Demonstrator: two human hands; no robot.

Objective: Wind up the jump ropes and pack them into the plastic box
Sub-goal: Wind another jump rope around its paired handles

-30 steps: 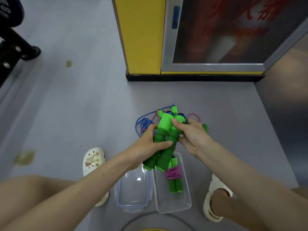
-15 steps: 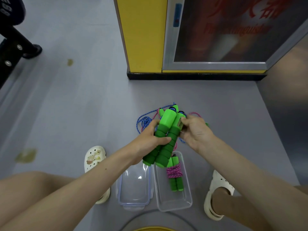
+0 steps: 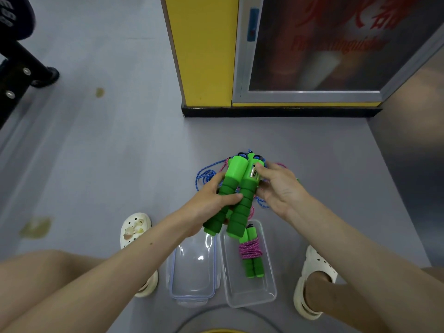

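1. Left hand (image 3: 211, 200): grip closed around the middle of the two green handles (image 3: 236, 195), thumb lying across their foam sections.
2. Right hand (image 3: 280, 188): grip pinched on the upper part of the right-hand handle, forefinger tip beside its small silver counter window (image 3: 252, 173).
3. Handles: held side by side, tilted, above the floor (image 3: 108, 164) and just over the far end of the box.
4. Loose rope (image 3: 204, 176): blue and pink cord in an untidy heap on the floor behind the hands.
5. Plastic box (image 3: 269, 292): clear, open, on the floor between the two white clogs.
6. Wound jump rope (image 3: 251, 253): green handles bound with pink cord, lying inside the box.
7. Lid (image 3: 192, 267): clear, lying flat, touching the box's left side.
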